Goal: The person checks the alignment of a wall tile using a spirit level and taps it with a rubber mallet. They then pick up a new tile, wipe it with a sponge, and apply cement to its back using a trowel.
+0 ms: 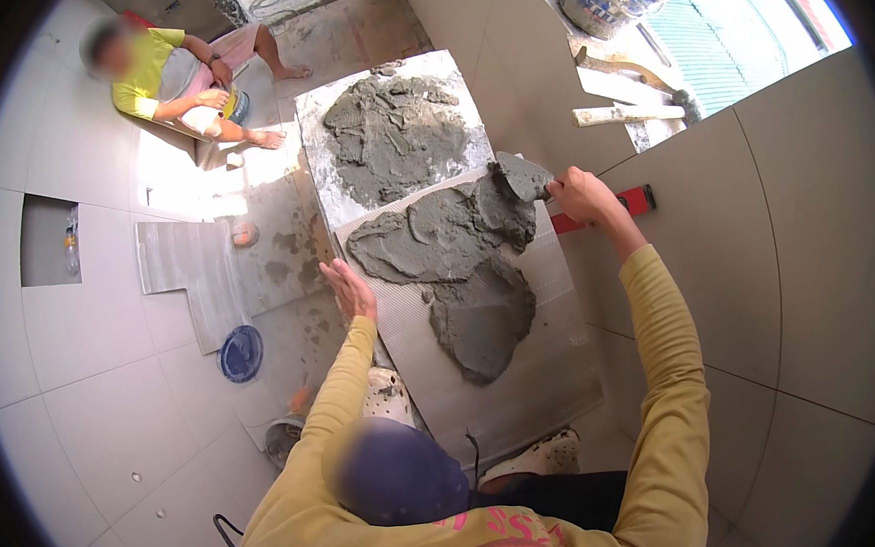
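My right hand [580,196] grips a trowel [526,177] by its handle, the blade at the far right of a grey mortar heap [430,235]. The blade is partly coated with mortar. The heap spreads in thick, uneven lobes over a large tile [552,366] with a ribbed back. One lobe [485,317] reaches toward me. At the tile's left edge is my left hand [352,290], fingers stretched out and nothing in it; whether it touches the edge I cannot tell. Beyond the tile lies a whitish board [317,151] bearing more wet mortar [391,135].
A person [184,83] in a yellow shirt sits at the far left. A red level [634,200] is by the right wall. On the window ledge are a bucket [614,9], a hammer-like tool [625,68] and a white-handled tool [627,116]. A blue basin [240,353] stands left.
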A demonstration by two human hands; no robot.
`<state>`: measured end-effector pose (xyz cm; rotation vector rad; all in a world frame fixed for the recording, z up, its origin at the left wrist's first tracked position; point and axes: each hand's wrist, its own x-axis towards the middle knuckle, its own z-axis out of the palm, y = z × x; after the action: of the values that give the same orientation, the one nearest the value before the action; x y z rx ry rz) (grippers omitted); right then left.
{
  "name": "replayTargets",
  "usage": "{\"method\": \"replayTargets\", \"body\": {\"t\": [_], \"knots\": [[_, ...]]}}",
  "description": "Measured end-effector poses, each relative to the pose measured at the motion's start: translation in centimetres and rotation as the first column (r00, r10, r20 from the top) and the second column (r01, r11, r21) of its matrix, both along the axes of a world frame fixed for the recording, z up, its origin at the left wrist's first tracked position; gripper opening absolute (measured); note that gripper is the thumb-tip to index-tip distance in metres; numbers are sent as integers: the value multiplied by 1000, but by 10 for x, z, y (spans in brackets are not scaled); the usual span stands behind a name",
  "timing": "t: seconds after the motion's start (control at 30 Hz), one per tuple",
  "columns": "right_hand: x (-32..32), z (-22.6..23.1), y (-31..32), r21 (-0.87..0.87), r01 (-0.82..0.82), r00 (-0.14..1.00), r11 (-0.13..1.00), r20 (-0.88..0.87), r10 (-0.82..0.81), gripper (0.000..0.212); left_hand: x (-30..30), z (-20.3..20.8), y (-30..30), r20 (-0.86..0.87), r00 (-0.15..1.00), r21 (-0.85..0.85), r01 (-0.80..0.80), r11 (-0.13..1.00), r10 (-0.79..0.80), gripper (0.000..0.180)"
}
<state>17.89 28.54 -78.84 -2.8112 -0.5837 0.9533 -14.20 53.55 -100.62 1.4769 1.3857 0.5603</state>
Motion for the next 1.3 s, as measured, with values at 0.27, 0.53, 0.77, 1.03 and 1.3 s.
{"method": "replayTargets", "body": {"t": [0.27,0.53,0.77,1.03,1.3], "knots": [[-28,19,-22,-176,-178,973,968,118,200,38,2,11,-6,-36,999,7,28,1000,-28,90],[-43,-15,-51,-102,-164,953,981,241,184,38,5,8,-11,38,999,-22,-4,1000,5,94],[-52,-35,-77,223,83,996,971,-55,-72,41,6,13,-9,7,1000,10,2,1000,-2,95],[-111,-29,-104,104,-100,989,990,119,87,39,8,13,-11,46,999,-23,-4,1000,5,95],[-119,5,-93,-72,-106,975,992,186,118,34,9,26,-15,19,999,-35,31,999,-30,94]]}}
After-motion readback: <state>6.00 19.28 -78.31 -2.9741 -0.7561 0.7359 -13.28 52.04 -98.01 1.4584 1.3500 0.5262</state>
